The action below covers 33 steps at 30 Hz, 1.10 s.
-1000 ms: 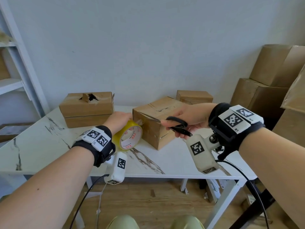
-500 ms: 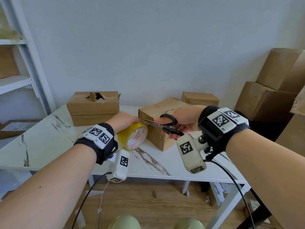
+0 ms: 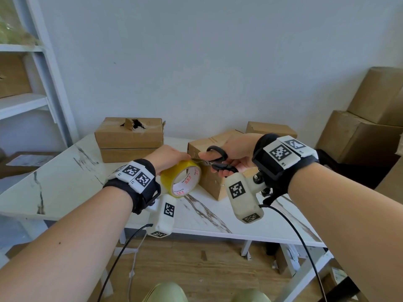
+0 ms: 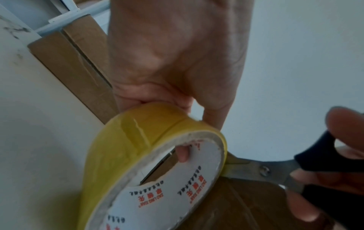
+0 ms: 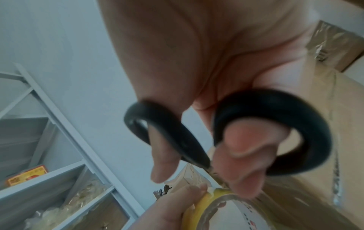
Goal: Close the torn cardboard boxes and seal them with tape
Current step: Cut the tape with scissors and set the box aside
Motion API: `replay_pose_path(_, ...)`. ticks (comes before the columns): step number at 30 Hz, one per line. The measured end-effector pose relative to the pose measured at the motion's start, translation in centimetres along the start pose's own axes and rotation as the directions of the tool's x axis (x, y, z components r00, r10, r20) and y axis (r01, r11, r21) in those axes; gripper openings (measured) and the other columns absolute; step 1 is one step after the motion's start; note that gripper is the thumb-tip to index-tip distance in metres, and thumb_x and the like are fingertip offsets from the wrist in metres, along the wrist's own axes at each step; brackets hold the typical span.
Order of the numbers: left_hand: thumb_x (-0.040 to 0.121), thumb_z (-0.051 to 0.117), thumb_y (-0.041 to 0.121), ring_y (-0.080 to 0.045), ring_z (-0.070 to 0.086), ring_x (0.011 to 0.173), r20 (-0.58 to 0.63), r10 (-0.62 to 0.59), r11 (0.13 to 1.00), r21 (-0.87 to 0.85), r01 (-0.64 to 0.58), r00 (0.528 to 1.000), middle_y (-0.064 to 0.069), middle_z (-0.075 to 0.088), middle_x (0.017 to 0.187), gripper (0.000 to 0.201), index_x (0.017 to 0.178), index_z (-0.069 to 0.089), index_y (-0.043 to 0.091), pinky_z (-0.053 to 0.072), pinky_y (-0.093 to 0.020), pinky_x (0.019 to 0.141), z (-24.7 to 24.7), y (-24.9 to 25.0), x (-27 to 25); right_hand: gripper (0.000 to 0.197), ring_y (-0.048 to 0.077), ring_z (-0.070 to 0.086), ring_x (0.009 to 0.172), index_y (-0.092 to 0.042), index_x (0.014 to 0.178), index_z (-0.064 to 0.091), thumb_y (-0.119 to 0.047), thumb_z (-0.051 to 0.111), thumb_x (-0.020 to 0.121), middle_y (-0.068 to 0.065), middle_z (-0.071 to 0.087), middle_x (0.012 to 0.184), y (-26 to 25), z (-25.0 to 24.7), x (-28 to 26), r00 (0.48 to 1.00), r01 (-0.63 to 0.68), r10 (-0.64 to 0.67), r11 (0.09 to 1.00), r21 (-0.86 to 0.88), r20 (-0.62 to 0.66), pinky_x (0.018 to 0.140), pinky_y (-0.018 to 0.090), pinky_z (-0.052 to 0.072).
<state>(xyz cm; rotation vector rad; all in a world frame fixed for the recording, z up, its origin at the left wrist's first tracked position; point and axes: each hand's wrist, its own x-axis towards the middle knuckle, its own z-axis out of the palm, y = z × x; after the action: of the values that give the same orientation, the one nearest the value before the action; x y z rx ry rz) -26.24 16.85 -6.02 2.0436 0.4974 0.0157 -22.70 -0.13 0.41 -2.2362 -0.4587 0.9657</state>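
Yellow tape roll (image 3: 181, 178) is gripped by the left hand (image 3: 168, 155), its fingers (image 4: 182, 155) curled through the core, above the desk (image 3: 65, 182). Black-handled scissors (image 3: 214, 162) are held by the right hand (image 3: 237, 149), fingers through the loops, blades at the roll's edge. Cutting a strip appears to be in hand; next, a clean snip is called for. The nearer box (image 3: 211, 182) looks closed. The torn box (image 3: 130, 136) is holed on top, contents unseen.
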Motion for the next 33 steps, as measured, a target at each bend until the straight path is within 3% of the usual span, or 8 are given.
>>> replay_pose_path(4, 0.088, 0.061, 0.038, -0.019, 0.053, 0.065, 0.004, -0.01, 1.0, 0.004, 0.01, 1.0, -0.006, 0.058, 0.074, 0.029, 0.09, 0.06, 0.009, 0.041, -0.026, 0.059, 0.0, 0.0, 0.2, 0.033, 0.014, 0.044, 0.059, -0.012, 0.078, 0.052, -0.042, 0.054, 0.091, 0.008, 0.05, 0.08, 0.1, -0.1, -0.1, 1.0, 0.03, -0.03, 0.999, -0.02, -0.006, 0.055, 0.018, 0.043)
replay_pose_path(6, 0.089, 0.06, 0.039, -0.018, 0.054, 0.067, 0.01, -0.017, 1.0, 0.012, 0.017, 1.0, -0.006, 0.059, 0.077, 0.032, 0.098, 0.061, 0.008, 0.041, -0.025, 0.057, -0.1, 0.1, 0.2, 0.036, 0.015, 0.042, 0.062, -0.011, 0.079, 0.054, -0.044, 0.052, 0.092, 0.009, 0.049, 0.081, 0.2, -0.2, -0.2, 1.0, 0.027, -0.027, 0.998, -0.065, 0.005, 0.059, 0.02, 0.041)
replay_pose_path(10, 0.089, 0.059, 0.04, -0.018, 0.054, 0.068, 0.007, -0.033, 0.999, 0.02, 0.033, 0.999, -0.006, 0.059, 0.077, 0.036, 0.104, 0.061, 0.007, 0.04, -0.025, 0.056, -0.1, 0.2, 0.2, 0.036, 0.01, 0.045, 0.049, -0.007, 0.076, 0.056, -0.039, 0.055, 0.092, 0.004, 0.052, 0.062, 0.2, -0.4, -0.3, 1.0, 0.009, -0.009, 1.0, -0.008, 0.019, 0.048, 0.016, 0.043)
replay_pose_path(16, 0.087, 0.059, 0.044, -0.021, 0.055, 0.074, 0.0, -0.04, 0.996, 0.074, 0.04, 0.999, -0.006, 0.058, 0.08, 0.045, 0.111, 0.06, 0.006, 0.041, -0.028, 0.061, 0.0, 0.2, 0.5, 0.033, 0.007, 0.039, 0.04, -0.007, 0.075, 0.052, -0.033, 0.051, 0.095, 0.005, 0.044, 0.063, 0.3, -0.2, -0.7, 0.999, 0.043, -0.042, 0.999, -0.004, 0.031, 0.043, 0.014, 0.036)
replay_pose_path(24, 0.089, 0.056, 0.044, -0.023, 0.058, 0.076, 0.02, -0.044, 0.995, 0.091, 0.042, 0.999, -0.007, 0.061, 0.084, 0.046, 0.114, 0.06, 0.005, 0.047, -0.029, 0.065, -0.3, 0.1, 0.3, 0.024, 0.006, 0.04, 0.037, -0.003, 0.077, 0.054, -0.021, 0.057, 0.093, 0.008, 0.046, 0.068, 0.4, -0.7, -1.9, 0.977, 0.201, -0.183, 0.96, 0.197, -0.107, 0.039, 0.013, 0.033)
replay_pose_path(28, 0.09, 0.054, 0.042, -0.031, 0.063, 0.099, 0.067, -0.053, 0.996, 0.077, 0.048, 0.996, -0.015, 0.067, 0.105, 0.041, 0.113, 0.061, 0.009, 0.051, -0.04, 0.089, -0.5, 0.0, 0.1, 0.021, 0.008, 0.041, 0.044, -0.003, 0.095, 0.056, -0.022, 0.062, 0.09, 0.01, 0.051, 0.079, 0.2, -1.1, -2.5, 0.96, 0.23, -0.188, 0.952, 0.201, -0.207, 0.044, 0.015, 0.035)
replay_pose_path(30, 0.092, 0.053, 0.036, -0.031, 0.062, 0.097, 0.104, -0.045, 0.998, 0.047, 0.041, 0.993, -0.014, 0.066, 0.101, 0.034, 0.114, 0.063, 0.012, 0.051, -0.038, 0.085, -0.7, 0.2, -0.2, 0.026, 0.011, 0.042, 0.047, -0.001, 0.099, 0.057, -0.024, 0.065, 0.088, 0.011, 0.053, 0.076, 0.4, -1.3, -2.7, 0.942, 0.23, -0.178, 0.959, 0.163, -0.284, 0.045, 0.016, 0.036)
replay_pose_path(33, 0.093, 0.054, 0.031, -0.026, 0.06, 0.087, 0.139, -0.036, 0.998, 0.047, 0.03, 0.99, -0.012, 0.063, 0.097, 0.029, 0.115, 0.064, 0.014, 0.05, -0.03, 0.069, -0.8, 0.7, -0.9, 0.033, 0.013, 0.044, 0.046, 0.005, 0.099, 0.062, -0.025, 0.069, 0.085, 0.008, 0.054, 0.062, 1.2, -2.1, -2.8, 0.905, 0.213, -0.138, 0.966, 0.147, -0.403, 0.044, 0.018, 0.038)
